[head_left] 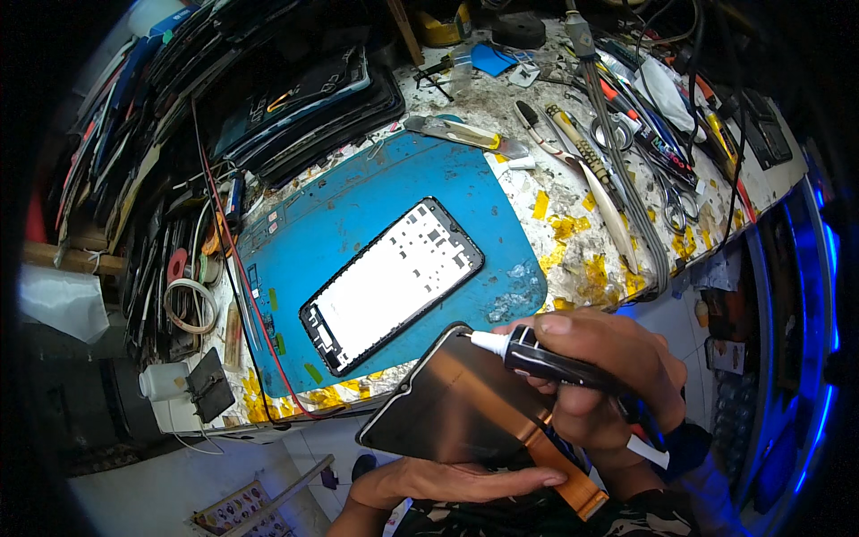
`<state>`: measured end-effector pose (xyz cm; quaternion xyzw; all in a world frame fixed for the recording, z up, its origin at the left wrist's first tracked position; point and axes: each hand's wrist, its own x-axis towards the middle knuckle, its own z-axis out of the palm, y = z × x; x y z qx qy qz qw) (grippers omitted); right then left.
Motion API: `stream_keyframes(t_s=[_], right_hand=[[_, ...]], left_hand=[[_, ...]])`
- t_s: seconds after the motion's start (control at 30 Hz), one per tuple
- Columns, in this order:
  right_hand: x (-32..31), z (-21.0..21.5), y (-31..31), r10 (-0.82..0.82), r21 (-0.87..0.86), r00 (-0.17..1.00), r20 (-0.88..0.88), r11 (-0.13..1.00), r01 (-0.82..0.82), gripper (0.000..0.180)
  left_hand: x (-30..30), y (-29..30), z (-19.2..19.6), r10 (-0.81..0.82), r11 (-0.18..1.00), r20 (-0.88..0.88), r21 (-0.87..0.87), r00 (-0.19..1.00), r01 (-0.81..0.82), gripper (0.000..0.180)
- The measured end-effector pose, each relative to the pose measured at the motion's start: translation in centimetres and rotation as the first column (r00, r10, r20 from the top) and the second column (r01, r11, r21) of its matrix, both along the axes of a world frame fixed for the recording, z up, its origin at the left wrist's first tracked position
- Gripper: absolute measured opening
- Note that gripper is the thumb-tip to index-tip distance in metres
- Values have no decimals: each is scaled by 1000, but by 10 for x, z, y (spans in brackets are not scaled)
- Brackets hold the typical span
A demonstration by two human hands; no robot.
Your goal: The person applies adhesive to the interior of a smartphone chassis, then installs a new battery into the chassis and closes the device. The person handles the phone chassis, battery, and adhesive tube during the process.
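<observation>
My right hand (pixel 617 367) squeezes a black glue tube (pixel 550 362) with a white nozzle. The nozzle's tip meets the upper corner of a dark phone screen (pixel 429 403), right at its edge. From below, my left hand (pixel 456 483) supports that screen, its thumb lying along the lower side; the other fingers are mostly hidden beneath. An orange-brown flex cable (pixel 568 474) hangs off the screen past the thumb. Beyond it, a phone frame (pixel 385 291) with a white inner face and black rim lies on the blue mat (pixel 358 215).
Stacks of old phone screens (pixel 313 107) crowd the back left. A utility knife (pixel 465 134) lies at the mat's far edge. Scissors (pixel 673 210), tweezers and a bundle of grey cables (pixel 626 206) fill the right side. A red wire (pixel 242 304) crosses the mat's left edge.
</observation>
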<state>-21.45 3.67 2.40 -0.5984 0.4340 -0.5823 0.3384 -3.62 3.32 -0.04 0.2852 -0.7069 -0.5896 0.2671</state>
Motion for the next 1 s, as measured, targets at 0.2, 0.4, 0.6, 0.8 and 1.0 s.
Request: stream_keyframes(t_s=[0.2,0.4,0.6,0.8,1.0], right_hand=[[-3,-1,2,4,-81,1000,-28,997,-6,38],[-5,1,0,7,-123,998,-63,992,-15,39],[-8,2,0,25,-97,997,-69,995,-32,44],[-9,5,0,10,-95,996,-90,995,-18,46],[-6,-3,0,-12,-115,997,-70,993,4,44]], left_hand=[[1,8,-2,47,990,7,131,999,-47,81],[5,4,-9,9,993,1,120,1000,-9,78],[-1,1,2,-19,1000,0,10,1000,19,85],[-1,2,-13,2,1000,-64,11,998,-1,89],[6,4,-7,29,999,11,24,1000,-29,93]])
